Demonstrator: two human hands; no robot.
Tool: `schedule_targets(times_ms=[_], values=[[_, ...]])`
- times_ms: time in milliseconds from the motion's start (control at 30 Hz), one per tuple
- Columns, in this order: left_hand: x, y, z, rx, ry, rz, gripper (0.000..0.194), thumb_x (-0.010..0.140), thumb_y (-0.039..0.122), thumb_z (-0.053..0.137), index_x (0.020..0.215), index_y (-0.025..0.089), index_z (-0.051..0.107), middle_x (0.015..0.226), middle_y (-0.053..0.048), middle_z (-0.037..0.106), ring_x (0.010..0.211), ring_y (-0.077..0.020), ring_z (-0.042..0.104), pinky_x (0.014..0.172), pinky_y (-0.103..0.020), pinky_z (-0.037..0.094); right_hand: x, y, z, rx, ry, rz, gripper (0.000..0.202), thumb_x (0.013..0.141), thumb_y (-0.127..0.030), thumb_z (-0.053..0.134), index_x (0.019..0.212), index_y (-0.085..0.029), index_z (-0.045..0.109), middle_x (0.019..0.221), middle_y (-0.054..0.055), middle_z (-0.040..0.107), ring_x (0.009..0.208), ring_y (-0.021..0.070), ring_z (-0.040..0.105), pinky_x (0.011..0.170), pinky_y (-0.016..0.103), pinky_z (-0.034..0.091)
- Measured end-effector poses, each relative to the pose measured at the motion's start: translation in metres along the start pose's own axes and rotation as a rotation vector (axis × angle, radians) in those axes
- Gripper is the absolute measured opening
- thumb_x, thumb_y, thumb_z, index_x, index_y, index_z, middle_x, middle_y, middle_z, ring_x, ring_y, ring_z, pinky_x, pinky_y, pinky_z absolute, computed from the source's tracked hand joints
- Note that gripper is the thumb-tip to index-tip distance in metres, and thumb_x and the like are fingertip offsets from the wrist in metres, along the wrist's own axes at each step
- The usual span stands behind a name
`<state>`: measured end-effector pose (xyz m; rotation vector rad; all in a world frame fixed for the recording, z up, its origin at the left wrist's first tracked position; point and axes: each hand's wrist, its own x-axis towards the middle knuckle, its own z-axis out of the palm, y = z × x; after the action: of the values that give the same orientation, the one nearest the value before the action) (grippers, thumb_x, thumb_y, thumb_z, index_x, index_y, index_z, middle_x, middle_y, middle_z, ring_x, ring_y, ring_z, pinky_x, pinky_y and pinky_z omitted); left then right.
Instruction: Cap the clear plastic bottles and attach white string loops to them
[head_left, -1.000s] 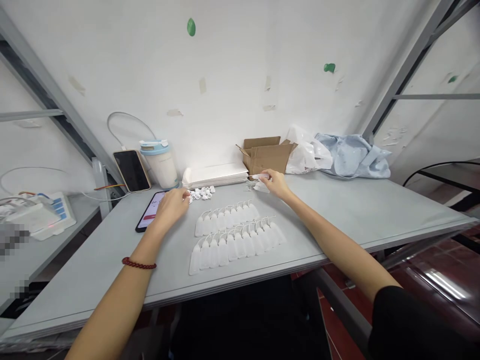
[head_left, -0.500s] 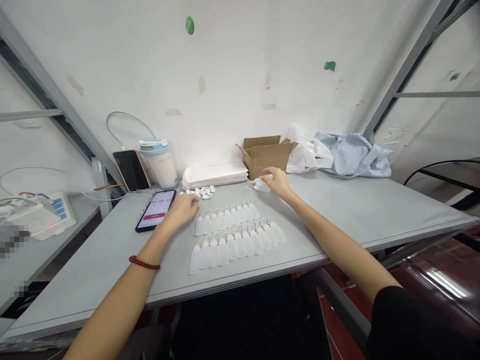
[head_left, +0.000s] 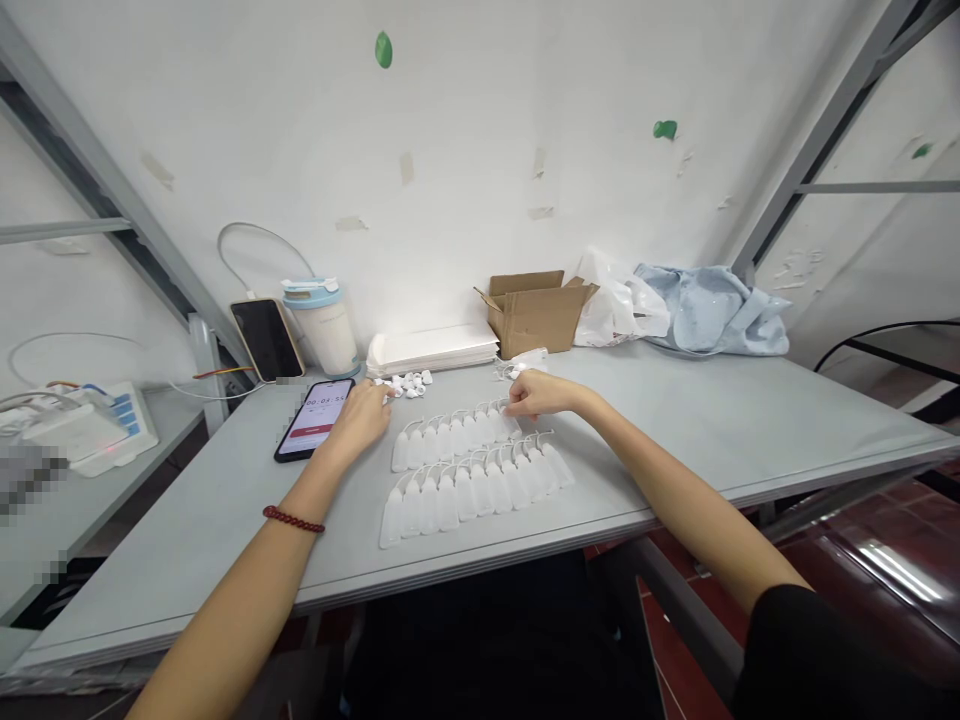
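My right hand [head_left: 541,393] is closed, its fingertips pinched on a white tag at the right end of the back row of white tags [head_left: 457,435]. Each tag is a small flat white piece with a thin cord loop at its top. Closer to me runs a front row of similar tags [head_left: 465,490]. My left hand [head_left: 364,412] reaches to the left edge of a pile of small white pieces [head_left: 410,384], fingers apart and touching it. Behind my right hand lies a loose bunch of white tags [head_left: 531,359], partly covered.
A phone with a running timer [head_left: 315,420] lies left of my left hand. Along the wall stand a second phone [head_left: 268,340], a cup [head_left: 326,330], a white stack [head_left: 431,348], a cardboard box [head_left: 536,318], a plastic bag [head_left: 619,305] and blue cloth [head_left: 709,310].
My right hand has moved from the loose bunch toward me and down to the back row's right end. My left hand has shifted slightly toward the small white pieces.
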<state>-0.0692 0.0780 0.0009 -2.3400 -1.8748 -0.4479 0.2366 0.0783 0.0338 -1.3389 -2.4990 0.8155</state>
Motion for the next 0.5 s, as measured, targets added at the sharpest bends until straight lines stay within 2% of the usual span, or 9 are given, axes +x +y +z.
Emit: schedule_targets(times_ms=[200,300,400,500], values=[[0.000,0.004,-0.006,-0.008,-0.095,-0.014,0.028,0.076,0.016,0.045,0.091,0.012,0.068,0.094,-0.016,0.067,0.097,-0.0300,0.060,0.084,-0.036,0.044,-0.001,-0.002,-0.002,0.013,-0.125,0.090,0.026,0.069,-0.032,0.055,0.049,-0.016,0.055,0.046,0.000,0.055,0.037,0.0076,0.041,0.042,0.023,0.032],[0.000,0.005,-0.007,-0.028,-0.103,-0.023,0.025,0.073,0.015,0.046,0.084,0.013,0.068,0.087,-0.014,0.069,0.093,-0.0300,0.062,0.082,-0.035,0.045,-0.001,-0.004,-0.002,0.001,-0.168,0.139,0.027,0.068,-0.035,0.054,0.051,-0.015,0.057,0.046,0.000,0.054,0.035,0.0077,0.041,0.041,0.023,0.033],[0.001,0.006,-0.008,-0.057,-0.085,-0.052,0.027,0.071,0.012,0.047,0.087,0.011,0.068,0.090,-0.015,0.070,0.094,-0.0308,0.062,0.082,-0.036,0.045,0.001,-0.004,0.000,-0.015,-0.162,0.151,0.028,0.068,-0.032,0.053,0.046,-0.015,0.052,0.042,0.000,0.051,0.034,0.0077,0.039,0.040,0.023,0.033],[0.000,0.011,-0.012,-0.127,-0.059,-0.096,0.029,0.070,0.013,0.049,0.093,0.010,0.067,0.096,-0.015,0.070,0.092,-0.0296,0.064,0.082,-0.036,0.046,0.003,-0.002,0.000,-0.019,-0.102,0.140,0.028,0.066,-0.031,0.053,0.043,-0.016,0.048,0.040,-0.001,0.048,0.033,0.0079,0.039,0.039,0.023,0.032]])
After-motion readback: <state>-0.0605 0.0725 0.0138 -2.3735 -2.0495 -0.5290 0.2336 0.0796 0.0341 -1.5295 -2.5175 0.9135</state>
